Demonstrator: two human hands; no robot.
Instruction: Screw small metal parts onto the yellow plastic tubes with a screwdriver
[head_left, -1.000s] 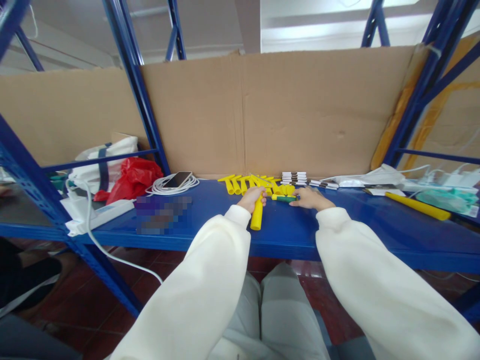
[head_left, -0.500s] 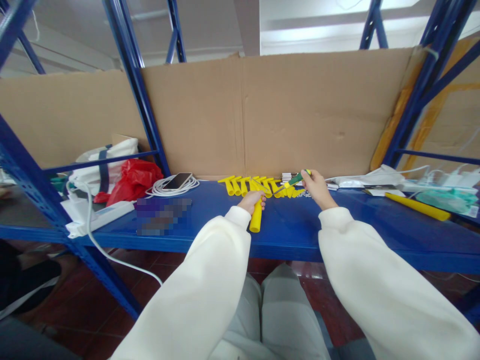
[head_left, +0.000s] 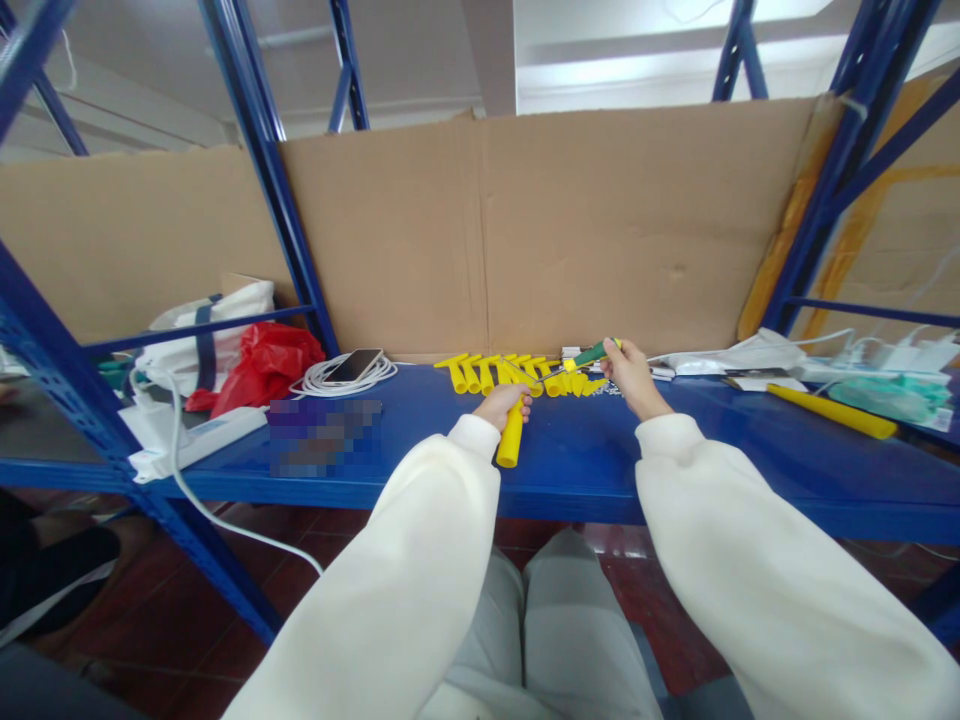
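Blue steel shelf (head_left: 420, 420) backed by cardboard (head_left: 600, 230), seen from the head camera.

A yellow tube (head_left: 511, 436) is gripped at its far end by the clenched left hand (head_left: 504, 402), its long axis running from the hand toward the shelf's front edge. A green-handled screwdriver (head_left: 589, 357) is held closed in the right hand (head_left: 632, 375), raised above the shelf, shaft pointed left and down toward the tube's held end; tip and tube are near, contact cannot be told. Behind the tube, a row of yellow pieces (head_left: 517, 372) is laid along the cardboard. Left of it, a phone (head_left: 355, 363) is set on a coiled white cable (head_left: 330, 378); farther left, a red bag (head_left: 262, 360).
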